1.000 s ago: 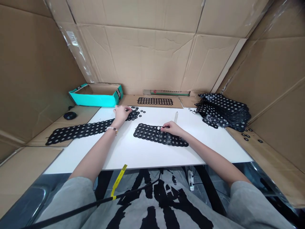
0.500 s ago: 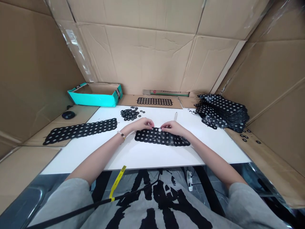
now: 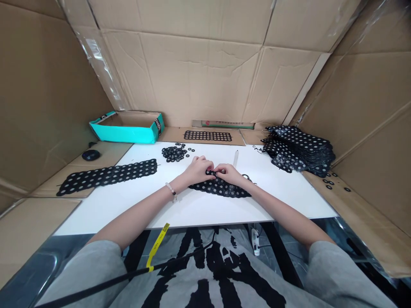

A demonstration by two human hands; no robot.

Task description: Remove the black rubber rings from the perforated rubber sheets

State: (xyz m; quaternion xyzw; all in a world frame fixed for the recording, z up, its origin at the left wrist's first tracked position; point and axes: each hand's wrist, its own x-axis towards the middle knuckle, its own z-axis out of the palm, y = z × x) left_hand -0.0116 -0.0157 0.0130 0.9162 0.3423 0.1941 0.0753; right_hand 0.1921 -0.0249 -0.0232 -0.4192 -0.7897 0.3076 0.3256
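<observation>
Soft, fairly bright light, apparently from overhead, falls on the white bench (image 3: 180, 214), the palest area, leaving faint shadows beside the left forearm (image 3: 138, 209). The left cardboard wall (image 3: 48, 77) is dimmer than the back panel (image 3: 192, 72). Glare streaks the clear tape (image 3: 96, 50) and the glossy dark surface (image 3: 35, 265) at lower left. The 2 hands (image 3: 198, 170) show little blur; the black dotted sheet (image 3: 221, 188) loses fine detail. Wide-angle distortion stretches the sleeves (image 3: 77, 269); the upper right corner darkens.
</observation>
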